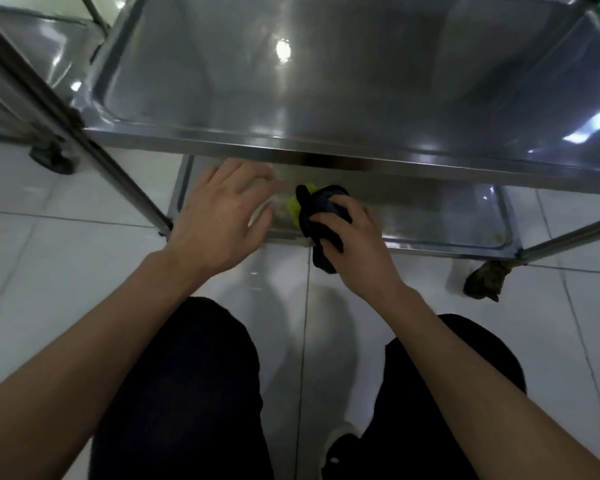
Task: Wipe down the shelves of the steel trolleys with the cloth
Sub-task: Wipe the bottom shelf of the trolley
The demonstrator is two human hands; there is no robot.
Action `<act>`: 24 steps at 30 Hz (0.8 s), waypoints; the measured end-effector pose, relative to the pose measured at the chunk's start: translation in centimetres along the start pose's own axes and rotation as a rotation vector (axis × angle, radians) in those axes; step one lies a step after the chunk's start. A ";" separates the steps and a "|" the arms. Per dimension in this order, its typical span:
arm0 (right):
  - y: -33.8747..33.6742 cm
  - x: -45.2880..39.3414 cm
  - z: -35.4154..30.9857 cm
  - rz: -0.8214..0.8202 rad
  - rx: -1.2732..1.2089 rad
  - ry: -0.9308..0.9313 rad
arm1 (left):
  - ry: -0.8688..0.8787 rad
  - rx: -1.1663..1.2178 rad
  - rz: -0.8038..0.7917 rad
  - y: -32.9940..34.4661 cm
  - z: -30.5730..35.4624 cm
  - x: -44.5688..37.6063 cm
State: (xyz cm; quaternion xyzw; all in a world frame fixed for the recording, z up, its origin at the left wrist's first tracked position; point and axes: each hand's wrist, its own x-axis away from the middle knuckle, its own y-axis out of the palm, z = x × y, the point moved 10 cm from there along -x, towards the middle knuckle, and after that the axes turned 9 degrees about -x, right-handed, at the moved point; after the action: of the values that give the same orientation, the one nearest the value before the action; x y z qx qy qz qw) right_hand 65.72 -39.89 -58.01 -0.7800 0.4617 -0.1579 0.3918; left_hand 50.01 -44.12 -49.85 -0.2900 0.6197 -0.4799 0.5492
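Head view, L to R: second steel trolley point(21, 98) at far left; left hand point(219, 216), fingers spread, reaching over lower shelf point(430, 216) front-left corner, contact w/ shelf can't be told. Right hand point(354, 244) grips bunched dark cloth point(321, 216) w/ yellow patch, on lower shelf near front rim. Upper shelf point(326, 81) above. Caster point(484, 280) at right.

A dark cloth point(321, 216) lies on the steel trolley's lower shelf point(440, 216).

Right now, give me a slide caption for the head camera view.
Right hand grips a dark cloth at the steel trolley's lower shelf; left hand hovers open beside it.
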 end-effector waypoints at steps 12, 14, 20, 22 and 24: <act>9.7 -4.4 3.4 0.003 -0.090 0.144 | -0.329 0.025 -0.446 11.1 -10.7 8.9; 10.4 -4.9 4.5 0.030 -0.096 0.180 | -0.356 0.037 -0.484 12.9 -11.5 9.9; 11.5 -8.0 6.8 0.155 -0.156 0.209 | -0.400 0.021 -0.492 17.8 -13.6 10.7; 13.2 -9.0 7.7 0.085 -0.110 0.252 | -0.417 0.016 -0.488 19.0 -14.1 11.0; 14.9 -9.6 8.6 -0.022 0.054 0.278 | -0.430 0.004 -0.474 19.6 -14.6 11.4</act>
State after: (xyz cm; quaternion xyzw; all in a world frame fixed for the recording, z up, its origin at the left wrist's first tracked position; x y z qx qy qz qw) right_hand 57.03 -31.71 -73.71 -0.7448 0.4983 -0.2814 0.3433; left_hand 36.72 -42.95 -73.31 -0.5200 0.4038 -0.5231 0.5412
